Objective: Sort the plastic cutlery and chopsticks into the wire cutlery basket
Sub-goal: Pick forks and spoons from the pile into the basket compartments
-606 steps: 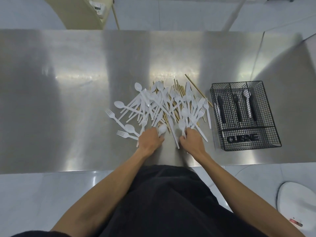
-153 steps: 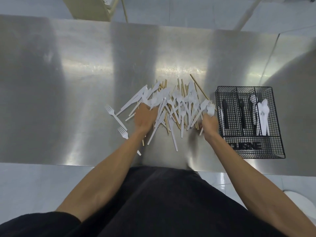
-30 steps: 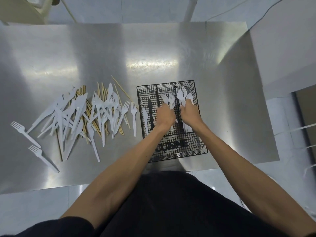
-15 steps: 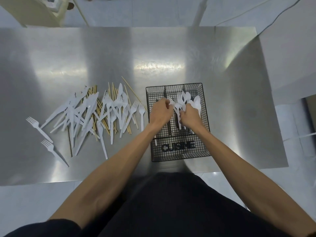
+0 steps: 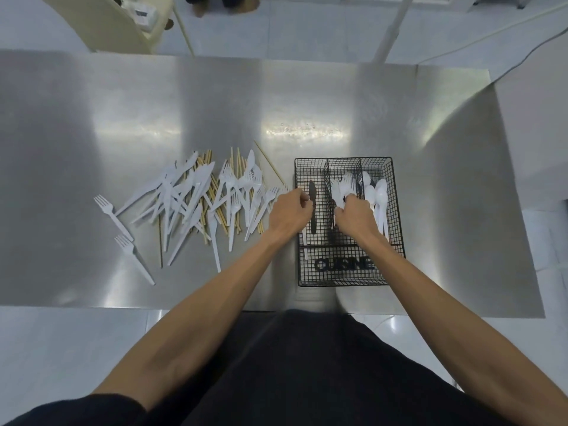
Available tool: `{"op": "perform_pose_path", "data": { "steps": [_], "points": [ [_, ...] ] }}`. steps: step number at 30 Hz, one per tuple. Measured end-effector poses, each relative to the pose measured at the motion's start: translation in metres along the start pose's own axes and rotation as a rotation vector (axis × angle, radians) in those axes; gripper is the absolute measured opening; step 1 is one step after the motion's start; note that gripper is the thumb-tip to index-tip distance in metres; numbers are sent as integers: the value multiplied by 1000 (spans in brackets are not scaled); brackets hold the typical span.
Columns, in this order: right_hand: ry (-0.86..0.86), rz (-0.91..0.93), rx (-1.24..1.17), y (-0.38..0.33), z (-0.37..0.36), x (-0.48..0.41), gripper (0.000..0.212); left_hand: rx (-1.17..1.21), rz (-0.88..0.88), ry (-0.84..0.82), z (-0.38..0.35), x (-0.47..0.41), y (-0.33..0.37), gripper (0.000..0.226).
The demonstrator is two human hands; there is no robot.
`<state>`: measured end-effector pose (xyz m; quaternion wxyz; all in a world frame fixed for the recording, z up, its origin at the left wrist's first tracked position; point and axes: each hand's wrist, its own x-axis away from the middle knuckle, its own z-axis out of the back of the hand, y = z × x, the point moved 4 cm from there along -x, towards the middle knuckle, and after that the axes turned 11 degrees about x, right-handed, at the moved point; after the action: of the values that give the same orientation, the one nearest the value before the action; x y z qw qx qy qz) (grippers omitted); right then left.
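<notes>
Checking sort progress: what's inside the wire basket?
Wire basket: black knife left, white forks middle, gripped by the right hand, white spoons right. The left hand hides part of the left compartment.

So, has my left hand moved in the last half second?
Yes. The left hand slid left, from above the black wire cutlery basket to its left rim.

Black throughout the wire basket (image 5: 396,229), in a fine square grid, with solid black lettering on the front wall. White on the bunched forks (image 5: 341,187), the spoons (image 5: 380,198), a lone handle (image 5: 305,250) and the loose heap (image 5: 196,204); pale tan on the chopsticks (image 5: 235,161) among it. Black on one knife (image 5: 312,207). Brushed silver-grey on the table (image 5: 123,118), streaked with white glare.
</notes>
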<state>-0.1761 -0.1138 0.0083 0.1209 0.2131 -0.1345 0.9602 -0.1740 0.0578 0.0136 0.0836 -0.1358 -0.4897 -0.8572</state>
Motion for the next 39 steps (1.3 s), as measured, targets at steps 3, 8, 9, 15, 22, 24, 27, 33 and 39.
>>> {"op": "perform_pose_path", "data": {
  "steps": [3,8,9,15,22,24,27,33,39],
  "points": [
    [32,-5,16,-8,5,4,15,10,-8,2,12,4,-7,18],
    [86,69,-56,-37,14,16,29,0,7,21,39,8,-29,17],
    [89,86,-60,-46,14,18,28,-8,17,35,45,9,-35,17],
    [53,171,-85,-101,0,28,19,-21,61,90,80,16,-66,19],
    [-39,134,27,-133,-42,35,17,-133,47,75,94,14,-90,32],
    [-48,113,63,-135,-51,37,17,-219,12,26,91,12,-95,37],
    [-68,134,177,-139,-63,35,13,-298,16,-19,87,8,-105,37],
    [-41,175,326,-142,-73,22,21,-330,0,-33,77,-1,-118,32],
    [-9,141,275,-146,-71,9,26,-424,-5,-36,71,-9,-108,34]
  ]
}}
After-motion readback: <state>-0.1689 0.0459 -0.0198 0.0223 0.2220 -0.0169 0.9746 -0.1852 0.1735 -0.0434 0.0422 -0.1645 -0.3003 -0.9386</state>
